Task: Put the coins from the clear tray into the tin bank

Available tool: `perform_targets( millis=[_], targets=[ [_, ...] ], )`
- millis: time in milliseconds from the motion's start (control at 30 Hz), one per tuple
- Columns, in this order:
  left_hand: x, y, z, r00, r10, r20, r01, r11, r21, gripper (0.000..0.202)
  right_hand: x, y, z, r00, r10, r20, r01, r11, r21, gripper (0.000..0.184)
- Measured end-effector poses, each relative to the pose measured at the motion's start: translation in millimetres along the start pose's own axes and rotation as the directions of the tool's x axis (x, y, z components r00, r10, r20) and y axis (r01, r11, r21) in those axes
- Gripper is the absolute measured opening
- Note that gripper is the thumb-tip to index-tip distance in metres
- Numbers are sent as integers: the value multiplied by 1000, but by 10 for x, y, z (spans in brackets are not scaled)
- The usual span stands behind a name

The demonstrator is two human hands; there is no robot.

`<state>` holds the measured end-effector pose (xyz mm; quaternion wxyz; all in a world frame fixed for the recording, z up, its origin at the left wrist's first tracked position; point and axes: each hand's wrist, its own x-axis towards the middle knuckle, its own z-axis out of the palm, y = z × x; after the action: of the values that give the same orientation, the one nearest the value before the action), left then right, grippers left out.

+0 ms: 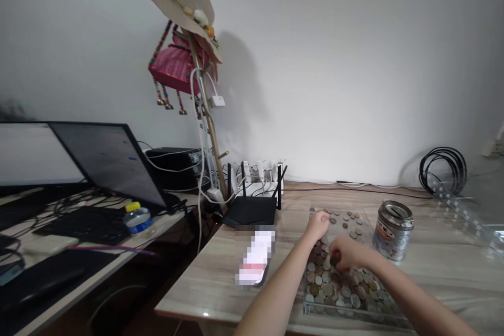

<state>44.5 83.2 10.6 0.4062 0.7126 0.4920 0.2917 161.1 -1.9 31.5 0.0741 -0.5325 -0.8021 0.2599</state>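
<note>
A clear shallow tray [321, 308] lies on the table, with many coins [326, 290] heaped toward its near side and a few scattered at its far side. At the tray's far left edge is my left hand [317, 226], its fingers closed; whatever they hold, if anything, is hidden. My right hand [350, 253] hovers over the middle of the coins, slightly blurred, pinching a dark coin [334, 260] between thumb and fingers. To the right of the tray stands a round metal tin [392, 231] with a slotted lid.
A phone [255, 257] and a black router [252, 211] lie left of the tray. Coiled black cable [443, 170] leans on the wall at right, near a clear plastic strip [464, 215]. A lower desk at left holds a laptop [110, 157] and a bottle [137, 219].
</note>
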Motion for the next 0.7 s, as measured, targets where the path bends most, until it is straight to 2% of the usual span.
perform_targets(
  millis=[67,100,133,167,200,267,333,433,533,567,600,633,700],
  targets=[
    [0,35,37,987,-90,135,127,945,-301,32,97,128,-213,997,-10,-80,14,999,45,18],
    [-7,47,66,963,-110,248,216,865,-452,35,136,185,-307,993,-16,-121,23,998,56,19],
    [-16,54,99,921,-103,376,321,748,-581,36,164,233,-384,986,-17,-168,28,998,64,20],
    [-26,56,134,874,-61,482,409,630,-660,35,180,270,-437,977,-18,-213,34,997,70,21],
    [-35,56,167,838,-22,545,470,536,-701,33,186,296,-465,968,-25,-248,45,996,78,21],
    [-46,51,222,816,10,578,526,403,-749,26,174,317,-448,956,-56,-289,86,992,93,24],
    [-48,48,252,815,-33,579,555,332,-762,23,159,309,-371,943,-95,-319,128,988,82,26],
    [-43,46,255,810,-121,575,582,296,-758,19,157,279,-279,928,-131,-349,142,990,5,27],
    [-40,38,233,811,-139,568,582,277,-764,19,93,293,-356,888,-88,-452,76,996,-44,28],
    [-38,32,224,814,-144,563,579,274,-768,19,30,324,-426,845,-53,-532,29,998,-53,29],
    [-38,26,217,819,-149,555,573,273,-772,20,-55,372,-512,774,-9,-633,-38,997,-61,31],
    [-37,21,212,823,-158,545,567,275,-776,21,-160,439,-609,675,39,-737,-125,990,-63,32],
    [-37,19,207,831,-174,529,557,289,-779,22,-395,622,-805,422,126,-898,-347,938,-31,34]
  ],
)
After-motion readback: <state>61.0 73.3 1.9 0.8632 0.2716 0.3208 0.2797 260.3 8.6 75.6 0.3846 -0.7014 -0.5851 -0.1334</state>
